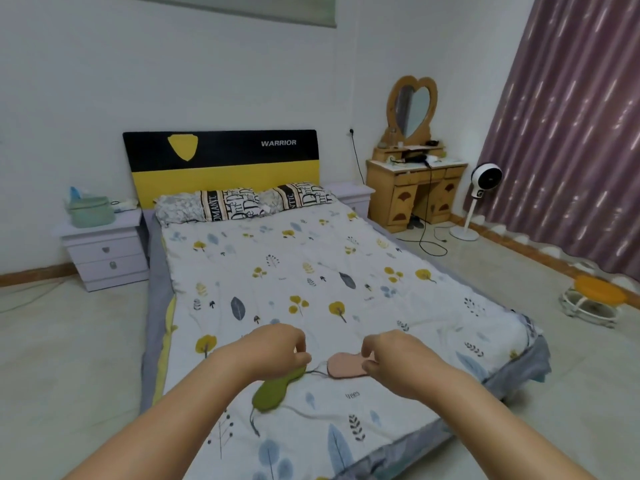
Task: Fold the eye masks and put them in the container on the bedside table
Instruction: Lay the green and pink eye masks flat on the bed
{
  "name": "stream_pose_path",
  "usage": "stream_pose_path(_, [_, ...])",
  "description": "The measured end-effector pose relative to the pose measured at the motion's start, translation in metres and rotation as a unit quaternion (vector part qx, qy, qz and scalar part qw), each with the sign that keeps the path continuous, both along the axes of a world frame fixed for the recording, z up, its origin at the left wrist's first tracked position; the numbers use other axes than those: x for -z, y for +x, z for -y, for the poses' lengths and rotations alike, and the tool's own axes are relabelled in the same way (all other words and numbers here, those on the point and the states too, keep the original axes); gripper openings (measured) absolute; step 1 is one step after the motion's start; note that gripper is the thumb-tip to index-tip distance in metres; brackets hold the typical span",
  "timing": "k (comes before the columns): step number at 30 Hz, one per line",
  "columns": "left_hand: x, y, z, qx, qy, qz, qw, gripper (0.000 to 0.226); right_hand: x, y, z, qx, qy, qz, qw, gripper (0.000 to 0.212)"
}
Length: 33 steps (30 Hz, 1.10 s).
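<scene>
A green container (91, 211) is seen on the left bedside surface (104, 233). On the bed (311, 271), a green eye mask (273, 391) is partly covered by the left hand (277, 348), fingers curled. A pink eye mask (346, 366) is pinched by the right hand (391, 362).

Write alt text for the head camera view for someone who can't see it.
Two bare hands work at a pink eye mask on a leaf-print bedspread: the right hand pinches its edge, the left hand fingers its strap. A green eye mask lies unfolded beside it. A green container sits on the far bedside table.
</scene>
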<state>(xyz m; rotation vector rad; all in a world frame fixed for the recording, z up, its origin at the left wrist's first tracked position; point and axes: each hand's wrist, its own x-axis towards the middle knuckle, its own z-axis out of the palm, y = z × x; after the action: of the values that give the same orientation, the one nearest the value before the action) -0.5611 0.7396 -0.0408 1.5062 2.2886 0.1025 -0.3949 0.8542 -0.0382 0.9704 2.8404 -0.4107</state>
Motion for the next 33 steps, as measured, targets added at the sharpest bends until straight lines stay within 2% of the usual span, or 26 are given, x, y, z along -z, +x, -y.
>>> stream_pose_path(5, [-0.003,-0.058,-0.031,-0.013,-0.017,-0.007,1.000,0.036,-0.002,-0.058,-0.036,0.002,-0.013,-0.007,1.000,0.033])
stream_pose_path(15, [0.010,-0.119,-0.073,-0.053,-0.047,0.005,0.998,0.037,0.006,-0.134,-0.093,-0.049,-0.020,0.017,0.998,0.035])
stream_pose_path(26, [0.040,-0.160,-0.146,-0.162,-0.053,0.022,0.985,0.036,0.028,-0.201,-0.199,-0.133,-0.024,0.040,0.990,0.036])
stream_pose_path(33, [0.064,-0.154,-0.206,-0.237,-0.053,0.061,0.968,0.033,0.051,-0.221,-0.266,-0.222,-0.014,0.113,0.968,0.035])
